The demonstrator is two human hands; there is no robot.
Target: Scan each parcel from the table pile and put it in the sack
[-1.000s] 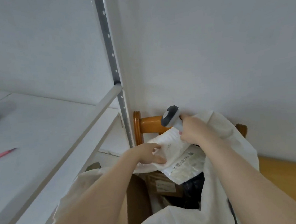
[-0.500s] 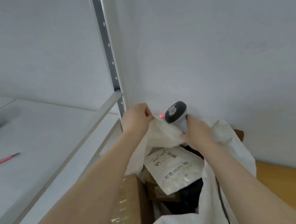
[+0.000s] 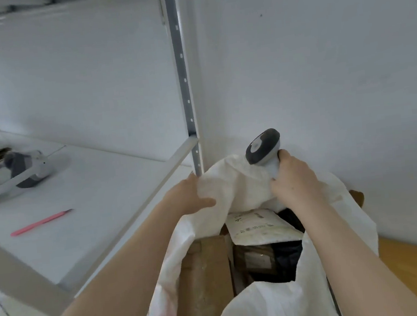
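Head cam: my L hand [image 3: 191,197] quits white mailer [image 3: 257,229], now in sack [image 3: 238,185], grips rim; R hand [image 3: 293,180] holds scanner [image 3: 262,146]. Next pcl.

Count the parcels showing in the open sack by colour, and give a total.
White: 1, the envelope
Brown: 2, the tall box and the small box
Black: 1, the bag, partly hidden
Total: 4 showing in the sack
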